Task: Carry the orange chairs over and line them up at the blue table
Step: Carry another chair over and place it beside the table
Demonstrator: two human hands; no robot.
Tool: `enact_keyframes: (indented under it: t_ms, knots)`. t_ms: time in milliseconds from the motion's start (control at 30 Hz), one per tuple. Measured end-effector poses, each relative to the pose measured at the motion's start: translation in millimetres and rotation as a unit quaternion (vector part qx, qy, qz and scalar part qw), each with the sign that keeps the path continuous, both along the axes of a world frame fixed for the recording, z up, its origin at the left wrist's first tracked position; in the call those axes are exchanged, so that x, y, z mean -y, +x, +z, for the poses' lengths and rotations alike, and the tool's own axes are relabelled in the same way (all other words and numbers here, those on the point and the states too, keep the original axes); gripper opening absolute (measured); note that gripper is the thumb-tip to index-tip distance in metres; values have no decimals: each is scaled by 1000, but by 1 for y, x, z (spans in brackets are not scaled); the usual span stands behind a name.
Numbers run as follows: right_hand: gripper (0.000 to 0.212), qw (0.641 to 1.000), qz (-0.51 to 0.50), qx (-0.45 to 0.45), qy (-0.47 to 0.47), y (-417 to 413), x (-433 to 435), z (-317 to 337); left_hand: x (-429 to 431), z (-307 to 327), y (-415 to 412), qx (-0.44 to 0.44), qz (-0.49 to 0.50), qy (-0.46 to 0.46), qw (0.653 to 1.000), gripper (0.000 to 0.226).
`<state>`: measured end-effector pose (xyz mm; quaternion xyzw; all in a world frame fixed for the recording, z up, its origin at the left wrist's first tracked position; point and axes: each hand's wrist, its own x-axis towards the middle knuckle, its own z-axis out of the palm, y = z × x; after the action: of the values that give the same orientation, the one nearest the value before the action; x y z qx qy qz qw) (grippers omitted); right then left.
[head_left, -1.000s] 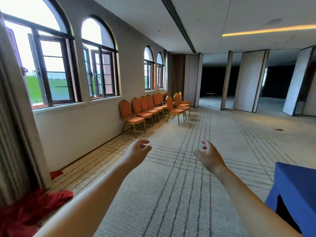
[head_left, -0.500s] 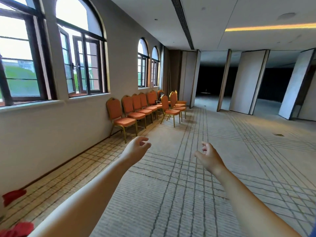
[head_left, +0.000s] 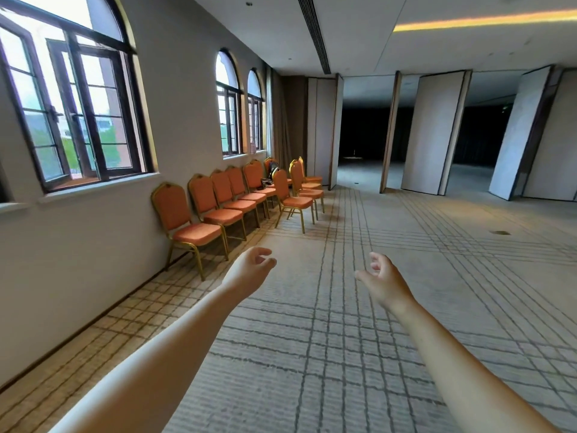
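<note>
Several orange chairs with gold legs stand in a row along the left wall under the windows. The nearest chair (head_left: 187, 223) is ahead and left of my hands. Two more chairs (head_left: 292, 195) stand out from the row, turned sideways. My left hand (head_left: 249, 270) and my right hand (head_left: 382, 281) are stretched forward over the carpet, both empty with fingers loosely curled and apart. Neither hand touches a chair. The blue table is out of view.
Arched windows (head_left: 81, 114) line the left wall. Tall folding partition panels (head_left: 432, 132) stand at the far end with dark openings between them. A dark bag (head_left: 271, 173) lies on a far chair. Patterned carpet (head_left: 343, 339) covers the wide floor to the right.
The view has advanced toward the chairs, which now look larger and closer. The blue table and the red cloth on the floor have dropped out of view. Both hands stay outstretched and empty.
</note>
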<state>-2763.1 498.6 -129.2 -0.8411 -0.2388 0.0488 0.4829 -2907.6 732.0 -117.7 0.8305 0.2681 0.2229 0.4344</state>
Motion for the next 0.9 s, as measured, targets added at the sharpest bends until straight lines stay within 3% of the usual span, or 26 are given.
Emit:
enact_keyframes:
  t_ms: [300,500,900]
  knots:
    - [67,1000,17,6,-14,229,-157,24,-150,21,219,16,25,-6,1000,36]
    - [67,998,38,-8,-41,358,-270,6,-256,1,342,3,29,-31,999,37]
    - [67,999,2,-22,-39,622,-523,-9,-525,10,616,3,18,-12,1000,38]
